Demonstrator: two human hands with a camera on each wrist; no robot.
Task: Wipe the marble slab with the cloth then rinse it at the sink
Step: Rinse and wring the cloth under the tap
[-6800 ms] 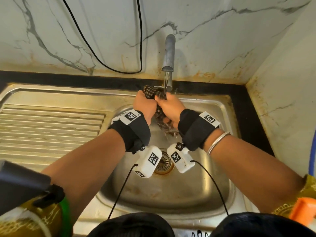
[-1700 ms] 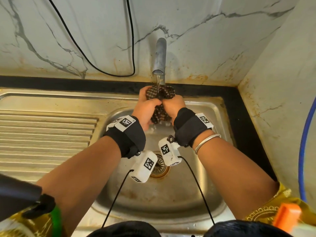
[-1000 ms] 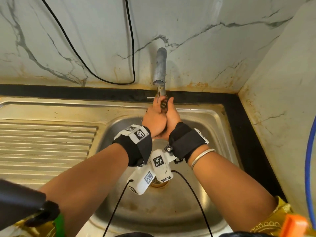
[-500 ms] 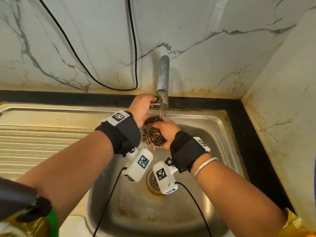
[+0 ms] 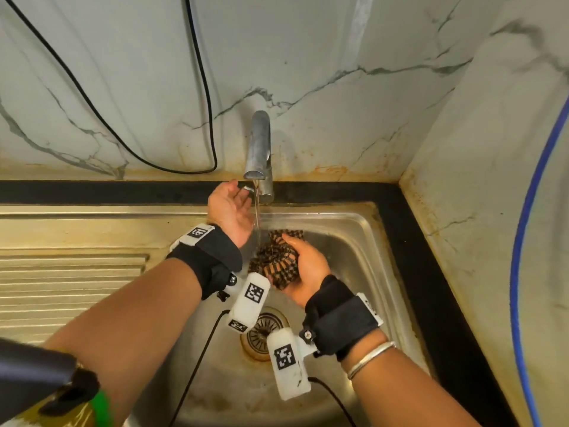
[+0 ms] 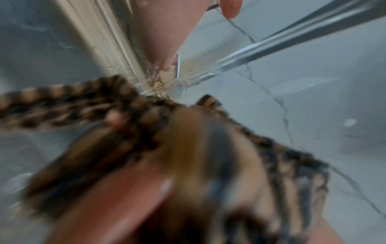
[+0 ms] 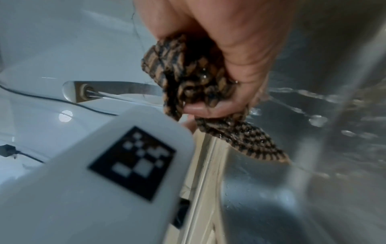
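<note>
A brown-and-black checked cloth (image 5: 274, 260) is bunched in my right hand (image 5: 303, 263), low in the steel sink (image 5: 366, 260). A thin stream of water falls from the tap (image 5: 260, 143) onto its left edge. In the right wrist view my fingers and thumb grip the wet cloth (image 7: 188, 74), and a corner hangs below the right hand (image 7: 240, 49). My left hand (image 5: 237, 195) is raised beside the spout, palm turned right. Its fingertips touch the small tap lever (image 5: 246, 188), and it holds nothing. The left wrist view is blurred and shows the cloth (image 6: 83, 105) and the spout (image 6: 292, 41).
The drain (image 5: 261, 334) lies under my wrists. A ribbed draining board (image 5: 61, 272) runs to the left. The marble wall (image 5: 308, 57) carries a black cable (image 5: 200, 87). On the right side wall hangs a blue hose (image 5: 520, 241).
Both hands squeezed the cloth together under the tap a second ago. The left hand then let go and rose to the tap lever, and the right hand lowered the cloth into the basin.
</note>
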